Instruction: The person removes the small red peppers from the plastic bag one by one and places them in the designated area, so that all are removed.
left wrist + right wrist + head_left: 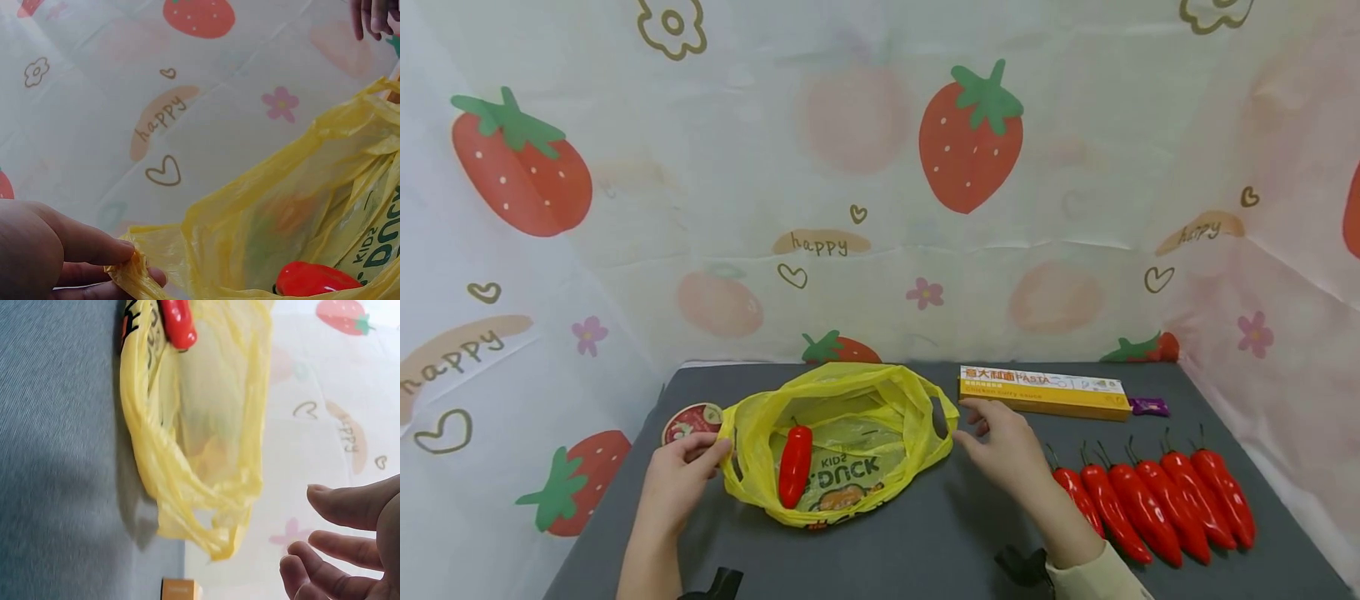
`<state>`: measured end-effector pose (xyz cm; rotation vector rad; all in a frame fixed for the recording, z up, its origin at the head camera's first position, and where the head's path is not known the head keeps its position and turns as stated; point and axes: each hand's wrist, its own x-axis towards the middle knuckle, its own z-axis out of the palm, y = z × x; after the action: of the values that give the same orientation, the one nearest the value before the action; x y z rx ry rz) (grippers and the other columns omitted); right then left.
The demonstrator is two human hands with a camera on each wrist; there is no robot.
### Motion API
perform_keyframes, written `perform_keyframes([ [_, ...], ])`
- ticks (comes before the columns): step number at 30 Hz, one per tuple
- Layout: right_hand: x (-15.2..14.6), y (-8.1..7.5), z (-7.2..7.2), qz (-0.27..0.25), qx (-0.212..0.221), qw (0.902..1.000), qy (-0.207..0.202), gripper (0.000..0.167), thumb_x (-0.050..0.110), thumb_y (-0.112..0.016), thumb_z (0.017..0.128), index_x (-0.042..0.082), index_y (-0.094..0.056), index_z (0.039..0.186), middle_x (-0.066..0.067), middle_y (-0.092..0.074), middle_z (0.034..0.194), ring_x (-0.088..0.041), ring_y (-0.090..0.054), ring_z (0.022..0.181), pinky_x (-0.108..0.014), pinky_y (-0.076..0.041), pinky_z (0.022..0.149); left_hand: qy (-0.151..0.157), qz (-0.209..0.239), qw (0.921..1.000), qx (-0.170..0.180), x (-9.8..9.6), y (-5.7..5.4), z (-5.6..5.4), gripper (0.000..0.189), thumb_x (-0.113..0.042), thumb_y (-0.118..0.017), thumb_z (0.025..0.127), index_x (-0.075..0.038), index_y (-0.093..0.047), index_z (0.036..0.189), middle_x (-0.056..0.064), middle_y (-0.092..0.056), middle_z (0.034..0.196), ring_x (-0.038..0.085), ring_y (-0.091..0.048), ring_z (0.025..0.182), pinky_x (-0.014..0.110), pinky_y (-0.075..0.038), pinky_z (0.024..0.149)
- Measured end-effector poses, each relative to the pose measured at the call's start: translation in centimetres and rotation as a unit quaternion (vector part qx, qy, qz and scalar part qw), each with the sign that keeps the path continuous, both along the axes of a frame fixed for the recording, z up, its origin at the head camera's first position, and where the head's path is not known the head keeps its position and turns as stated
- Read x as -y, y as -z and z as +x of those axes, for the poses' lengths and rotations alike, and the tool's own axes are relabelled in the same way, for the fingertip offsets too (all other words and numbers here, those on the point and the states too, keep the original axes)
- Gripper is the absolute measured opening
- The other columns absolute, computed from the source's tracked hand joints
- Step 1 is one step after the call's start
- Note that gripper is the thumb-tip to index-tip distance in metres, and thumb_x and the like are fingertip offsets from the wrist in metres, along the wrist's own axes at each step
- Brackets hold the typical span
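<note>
A yellow plastic bag [925,383] lies with its mouth spread wide on the grey table. Inside it rests one red chili pepper [795,467], also visible in the left wrist view as a red pepper [312,279]. My left hand [679,479] pinches the bag's left handle between thumb and fingers, as the left wrist view shows at the gathered handle [134,269]. Beside the right handle [219,540] my right hand [1003,442] is held with fingers apart and nothing between them; the right wrist view shows a gap between fingers and bag.
Several red chili peppers [1150,508] lie in a row at the right, partly behind my right forearm. A pasta box [1045,393] and a small purple packet [1150,407] are at the back right. A round red item [692,421] sits behind my left hand. A printed cloth [880,200] hangs behind.
</note>
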<state>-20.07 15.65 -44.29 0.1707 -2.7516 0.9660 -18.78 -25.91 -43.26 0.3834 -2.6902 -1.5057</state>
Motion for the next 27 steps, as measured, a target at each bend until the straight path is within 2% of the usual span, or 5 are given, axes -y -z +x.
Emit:
perform_keyframes([
  [8,2.1,0.5,-1.0,-0.024,0.026,0.9990,-0.025,0.049,0.025,-0.081,0.086,0.008,-0.067,0.130,-0.007,-0.070,0.105,-0.020,-0.067,0.088,-0.036,-0.056,0.072,0.000,0.004,1.0000,-0.003,-0.1,0.0,0.1,0.047,-0.037,-0.066,0.098,0.001,-0.066,0.125,0.005,-0.075,0.098,0.025,-0.064,0.092,0.024,-0.053,0.073],
  [15,4.3,0.7,-1.7,-0.055,0.055,0.9946,-0.069,0.044,0.023,-0.078,0.090,0.012,-0.066,0.130,-0.009,-0.070,0.110,-0.021,-0.069,0.091,-0.034,-0.057,0.070,0.001,0.007,1.0000,-0.002,-0.2,-0.1,0.1,0.046,-0.037,-0.066,0.099,0.001,-0.067,0.124,0.008,-0.077,0.097,0.024,-0.064,0.091,0.025,-0.052,0.074],
  [19,5.6,0.6,-2.3,-0.063,0.060,0.9921,-0.090,0.041,0.024,-0.077,0.091,0.013,-0.067,0.129,-0.010,-0.070,0.110,-0.020,-0.069,0.091,-0.033,-0.057,0.070,0.006,0.013,0.9999,0.002,-0.1,-0.2,0.0,0.049,-0.039,-0.067,0.098,0.002,-0.066,0.125,0.006,-0.077,0.097,0.021,-0.062,0.088,0.024,-0.052,0.073],
  [23,6.9,0.9,-3.0,-0.072,0.075,0.9879,-0.116,0.041,0.028,-0.074,0.093,0.012,-0.066,0.130,-0.010,-0.070,0.111,-0.022,-0.069,0.095,-0.034,-0.057,0.072,0.002,0.011,0.9999,0.004,-0.1,-0.3,0.0,0.051,-0.040,-0.068,0.097,0.002,-0.065,0.126,0.003,-0.076,0.097,0.019,-0.061,0.084,0.026,-0.052,0.072],
  [27,8.2,1.9,-3.5,-0.108,0.103,0.9788,-0.140,0.041,0.028,-0.072,0.095,0.010,-0.065,0.131,-0.012,-0.069,0.114,-0.026,-0.068,0.100,-0.037,-0.058,0.075,0.001,0.010,0.9999,0.003,-0.1,-0.2,0.1,0.051,-0.039,-0.068,0.097,0.003,-0.065,0.126,0.005,-0.076,0.097,0.018,-0.061,0.084,0.025,-0.051,0.071],
])
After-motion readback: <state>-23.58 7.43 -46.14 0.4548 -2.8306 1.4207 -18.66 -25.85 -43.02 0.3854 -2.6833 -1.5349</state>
